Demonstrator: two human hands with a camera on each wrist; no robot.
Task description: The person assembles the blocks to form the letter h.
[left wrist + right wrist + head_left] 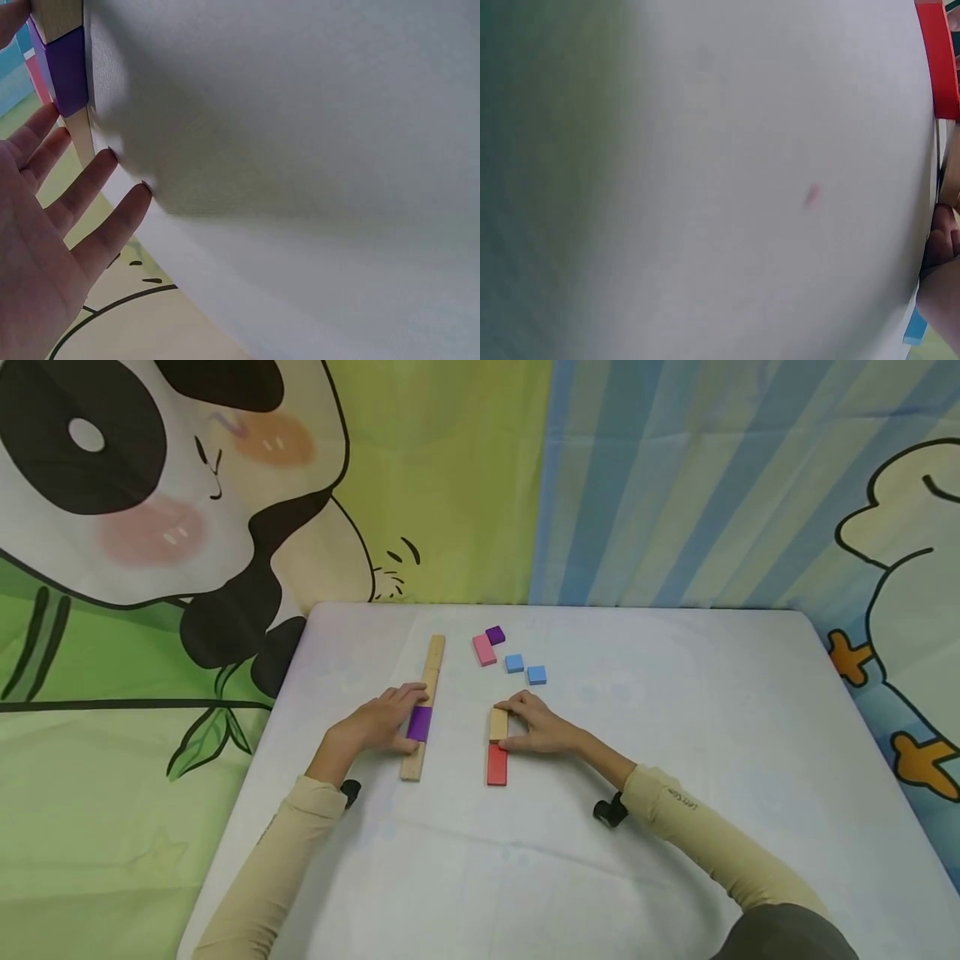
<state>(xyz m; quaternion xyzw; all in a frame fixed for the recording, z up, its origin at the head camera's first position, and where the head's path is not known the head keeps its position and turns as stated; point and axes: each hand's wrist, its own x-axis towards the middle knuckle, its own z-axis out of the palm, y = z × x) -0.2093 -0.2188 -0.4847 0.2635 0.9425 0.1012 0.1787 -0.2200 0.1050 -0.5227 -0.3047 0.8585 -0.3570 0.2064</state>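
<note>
My left hand (378, 720) is at a row of blocks, thumb and fingers at either end of a purple block (420, 724). Pale wooden blocks lie in line above it (433, 662) and below it (412, 764). In the left wrist view the index fingertip is at the purple block's (66, 71) end, other fingers spread over the white cloth. My right hand (542, 727) pinches a wooden block (498, 725) lengthwise between thumb and fingers. A red block (497, 766) adjoins this block's near end. The right wrist view shows the red block (939, 64) at its edge.
Beyond the right hand lie a pink block (484, 650), a small purple block (495, 635) and two blue blocks (513, 663). They sit on a white-covered table (675, 693). A cartoon-printed curtain (450, 485) hangs behind the far edge.
</note>
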